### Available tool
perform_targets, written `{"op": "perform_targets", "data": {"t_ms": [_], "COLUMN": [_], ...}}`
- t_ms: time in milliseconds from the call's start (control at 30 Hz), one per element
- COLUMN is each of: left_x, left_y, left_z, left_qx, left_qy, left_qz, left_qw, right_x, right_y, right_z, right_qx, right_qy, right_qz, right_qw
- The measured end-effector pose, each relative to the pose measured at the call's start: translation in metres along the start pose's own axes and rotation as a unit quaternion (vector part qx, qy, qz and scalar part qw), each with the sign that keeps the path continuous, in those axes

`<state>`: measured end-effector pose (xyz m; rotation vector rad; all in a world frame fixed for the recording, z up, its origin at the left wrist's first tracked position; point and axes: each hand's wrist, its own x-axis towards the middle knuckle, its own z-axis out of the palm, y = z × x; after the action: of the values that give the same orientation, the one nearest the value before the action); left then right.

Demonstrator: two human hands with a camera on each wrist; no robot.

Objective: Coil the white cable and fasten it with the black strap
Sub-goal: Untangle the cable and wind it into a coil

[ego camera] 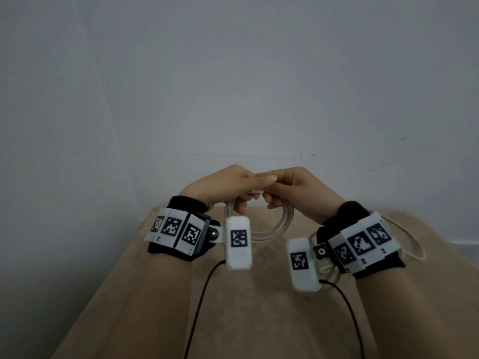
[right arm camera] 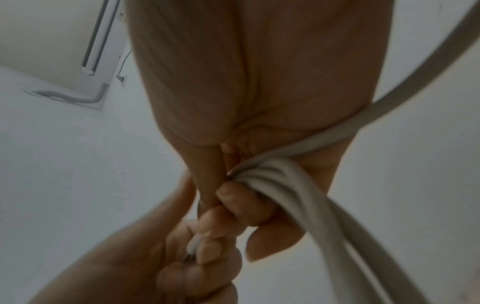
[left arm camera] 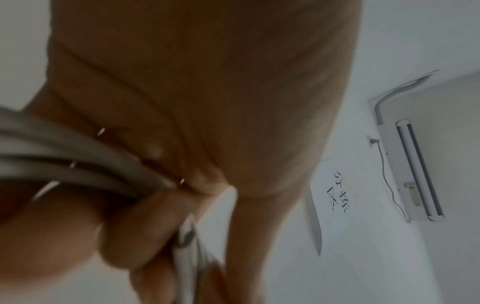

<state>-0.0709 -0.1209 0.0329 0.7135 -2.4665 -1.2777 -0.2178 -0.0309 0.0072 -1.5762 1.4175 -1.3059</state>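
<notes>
Both hands meet above the far edge of the beige worktop (ego camera: 259, 307), at about 12 o'clock. The left hand (ego camera: 225, 186) curls its fingers (right arm camera: 207, 253) round the top of the coiled white cable (ego camera: 272, 229), and the right hand (ego camera: 300, 190) pinches the same bundle just beside it. The loops hang below the hands, off the worktop. One slack length trails out toward 3 o'clock past the right wrist. The black strap cannot be made out.
</notes>
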Motion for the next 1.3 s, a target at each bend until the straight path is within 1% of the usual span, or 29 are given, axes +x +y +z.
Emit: {"op": "perform_targets", "data": {"t_ms": [67, 133, 233, 333, 400, 500, 567, 667, 800, 867, 967, 1067, 1200, 1300], "left_x": [0.001, 0.001, 0.002, 0.002, 0.003, 0.004, 0.005, 0.005, 0.005, 0.004, 0.003, 0.002, -0.001, 0.0], "left_y": [-0.002, -0.001, 0.002, 0.0, -0.003, -0.005, -0.004, -0.004, -0.005, -0.007, -0.01, -0.008, -0.001, 0.001], "left_z": [0.001, 0.002, 0.003, 0.001, -0.003, -0.005, -0.004, -0.005, -0.007, -0.009, -0.011, -0.01, -0.006, -0.003], "left_qx": [-0.023, -0.044, -0.075, -0.114, -0.15, -0.203, -0.228, -0.267, -0.314, -0.307, -0.269, -0.207, -0.131, -0.096], "left_qy": [-0.006, 0.002, 0.031, 0.065, 0.083, 0.111, 0.122, 0.121, 0.08, 0.066, 0.068, 0.068, 0.02, 0.019], "left_qz": [0.011, 0.02, 0.028, 0.035, 0.038, 0.035, 0.035, 0.03, 0.025, 0.021, 0.009, 0.008, -0.025, -0.031], "left_qw": [1.0, 0.999, 0.996, 0.991, 0.984, 0.972, 0.965, 0.956, 0.946, 0.949, 0.961, 0.976, 0.991, 0.995], "right_x": [0.0, -0.001, -0.002, -0.003, -0.005, -0.006, -0.003, -0.001, 0.001, 0.001, 0.001, 0.001, 0.0, -0.001], "right_y": [0.0, -0.002, -0.006, -0.008, -0.008, -0.006, -0.004, -0.003, -0.004, -0.004, -0.003, -0.002, -0.002, -0.003], "right_z": [0.0, -0.001, -0.002, -0.005, -0.009, -0.012, -0.011, -0.008, -0.006, -0.005, -0.004, -0.002, 0.002, 0.001], "right_qx": [0.003, 0.029, 0.065, 0.092, 0.111, 0.105, 0.117, 0.154, 0.213, 0.216, 0.197, 0.14, 0.077, 0.051], "right_qy": [-0.001, 0.006, 0.025, 0.05, 0.047, 0.03, 0.038, 0.065, 0.075, 0.078, 0.073, 0.04, -0.001, -0.004], "right_qz": [-0.002, -0.004, 0.001, 0.023, 0.027, 0.025, 0.021, 0.006, -0.01, -0.009, 0.003, 0.026, 0.038, 0.039], "right_qw": [1.0, 1.0, 0.998, 0.994, 0.992, 0.994, 0.992, 0.986, 0.974, 0.973, 0.978, 0.989, 0.996, 0.998]}}
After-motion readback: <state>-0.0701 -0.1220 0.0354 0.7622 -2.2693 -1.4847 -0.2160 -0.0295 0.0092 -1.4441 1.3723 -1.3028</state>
